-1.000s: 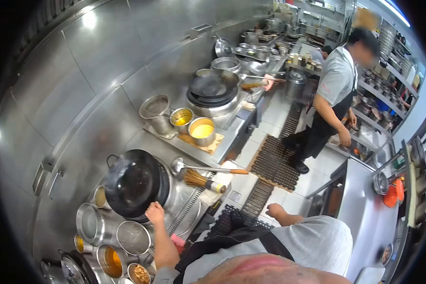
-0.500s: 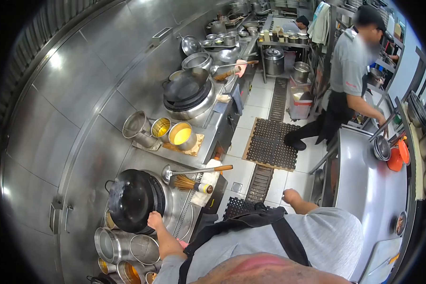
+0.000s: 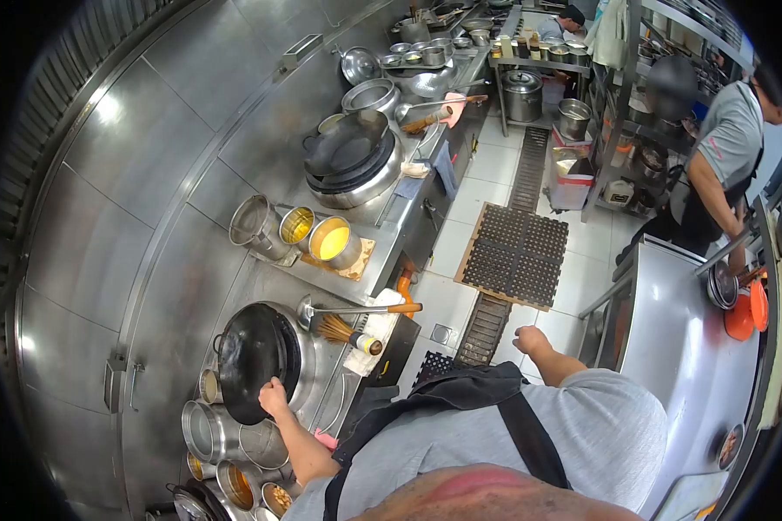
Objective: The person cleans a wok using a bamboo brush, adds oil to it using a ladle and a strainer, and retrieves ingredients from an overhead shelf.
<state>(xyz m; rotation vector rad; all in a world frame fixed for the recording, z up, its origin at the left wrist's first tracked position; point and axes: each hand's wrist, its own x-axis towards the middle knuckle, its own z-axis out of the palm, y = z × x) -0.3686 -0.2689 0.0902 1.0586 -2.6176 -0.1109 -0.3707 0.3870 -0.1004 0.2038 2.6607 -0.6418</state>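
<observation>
A black wok point(image 3: 250, 352) sits tilted on the near stainless steel burner ring point(image 3: 302, 347). My left hand point(image 3: 274, 399) is closed on the wok's near rim; whether it grips a handle or a cloth there is hidden. My right hand point(image 3: 532, 339) hangs over the floor to the right, fingers curled, with nothing visible in it. Right of the wok lie a ladle point(image 3: 356, 309) with a wooden handle and a bamboo wok brush point(image 3: 347, 333). Both rest near a folded white cloth point(image 3: 375, 337) at the counter's edge.
Behind stand a pot of yellow liquid point(image 3: 332, 243), a strainer pot point(image 3: 256, 227) and a second wok point(image 3: 347, 143). Metal pots point(image 3: 210, 434) crowd the near left. A co-worker point(image 3: 712, 174) leans over the steel counter point(image 3: 669, 347) at right. A rubber mat point(image 3: 517, 252) covers part of the floor.
My left hand has tipped the wok and shifted it slightly right; the smoke in it no longer shows. The co-worker has moved right and bent over the counter. My right hand remains curled.
</observation>
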